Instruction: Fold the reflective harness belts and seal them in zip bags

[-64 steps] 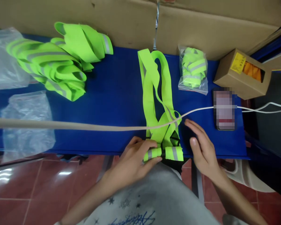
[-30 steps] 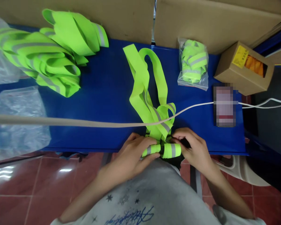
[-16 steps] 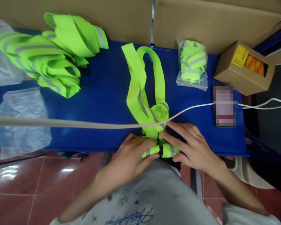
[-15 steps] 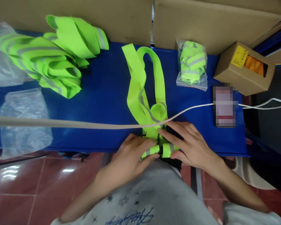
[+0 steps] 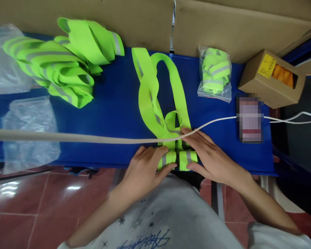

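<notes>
- The front edge of the blue worktop (image 5: 111,103) runs just behind both hands' wrists; the lower part of the green strap (image 5: 144,103) lies along it, its loops reaching toward the cardboard wall (image 5: 223,27) at the back.
- Blue surface separates the strap from the green pile (image 5: 57,65) on the left and the bagged strap (image 5: 215,71) on the right; a pale cord (image 5: 106,139) crosses the view over the strap.
- Left hand (image 5: 143,167): angled inward, grip closed, thumb and fingers around the strap's left folded end (image 5: 168,159).
- Right hand (image 5: 209,157): grip spread wide, fingertips on the strap, thumb at the right folded end (image 5: 188,159).
- Two seconds ago the right hand was off the strap; now it touches it, while the left has stayed put.
</notes>
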`<state>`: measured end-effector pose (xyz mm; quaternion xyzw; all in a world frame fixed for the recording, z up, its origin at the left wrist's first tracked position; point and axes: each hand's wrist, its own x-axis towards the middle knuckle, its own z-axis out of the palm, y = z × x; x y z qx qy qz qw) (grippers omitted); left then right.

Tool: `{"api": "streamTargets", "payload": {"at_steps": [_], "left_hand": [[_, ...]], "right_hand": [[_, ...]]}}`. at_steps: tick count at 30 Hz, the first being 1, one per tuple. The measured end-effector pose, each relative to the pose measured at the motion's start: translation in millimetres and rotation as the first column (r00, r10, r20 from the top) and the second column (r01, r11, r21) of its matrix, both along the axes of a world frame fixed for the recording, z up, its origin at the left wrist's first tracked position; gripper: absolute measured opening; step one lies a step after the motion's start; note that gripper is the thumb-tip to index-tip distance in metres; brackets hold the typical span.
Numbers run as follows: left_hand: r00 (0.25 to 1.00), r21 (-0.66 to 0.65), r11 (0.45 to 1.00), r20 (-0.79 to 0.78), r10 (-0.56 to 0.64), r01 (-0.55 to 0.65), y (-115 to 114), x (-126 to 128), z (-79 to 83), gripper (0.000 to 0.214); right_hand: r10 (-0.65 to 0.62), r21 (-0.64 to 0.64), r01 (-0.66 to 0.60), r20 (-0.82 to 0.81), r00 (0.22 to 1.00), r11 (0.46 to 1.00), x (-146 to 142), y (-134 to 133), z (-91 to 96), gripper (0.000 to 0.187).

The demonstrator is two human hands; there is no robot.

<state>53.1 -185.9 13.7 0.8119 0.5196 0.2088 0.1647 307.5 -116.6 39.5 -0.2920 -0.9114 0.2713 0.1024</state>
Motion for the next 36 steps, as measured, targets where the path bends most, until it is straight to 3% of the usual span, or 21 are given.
{"api": "streamTargets", "payload": {"at_steps": [5, 10, 16, 21, 29, 33, 36], "left_hand": [[1.000, -0.053, 0.998, 0.001, -0.026, 0.026, 1, 0, 0.9, 0.029], [0.998, 0.014, 0.998, 0.022, 0.060, -0.061, 2, 0, 0.6, 0.036], [0.985, -0.147, 0.984, 0.153, -0.077, 0.100, 10, 0, -2.2, 0.027], [0.965, -0.211, 0.961, 0.225, -0.131, 0.179, 18, -7, 1.1, 0.025], [0.960, -0.173, 0.959, 0.211, -0.186, 0.224, 21, -6, -0.7, 0.029], [0.970, -0.111, 0.978, 0.186, -0.156, 0.178, 19, -4, -3.4, 0.045], [0.974, -0.072, 0.975, 0.099, -0.203, 0.210, 23, -4, -2.6, 0.065]], "right_hand": [[-0.071, 0.074, 0.080, -0.117, 0.991, 0.994, 18, -12, -8.0, 0.065], [-0.161, -0.001, 0.161, -0.031, 0.986, 0.987, 12, 9, -15.0, 0.062], [-0.087, -0.117, 0.084, -0.018, 0.996, 0.990, 7, 23, -19.6, 0.066], [-0.133, -0.112, 0.122, -0.099, 0.986, 0.986, 8, 21, -18.4, 0.078], [-0.039, -0.090, 0.036, -0.039, 0.998, 0.995, 6, 21, -18.4, 0.066], [-0.064, -0.066, 0.067, 0.047, 0.997, 0.996, 0, 19, -12.4, 0.058], [-0.069, -0.073, 0.079, 0.129, 0.989, 0.994, -9, 27, -3.9, 0.051]]}}
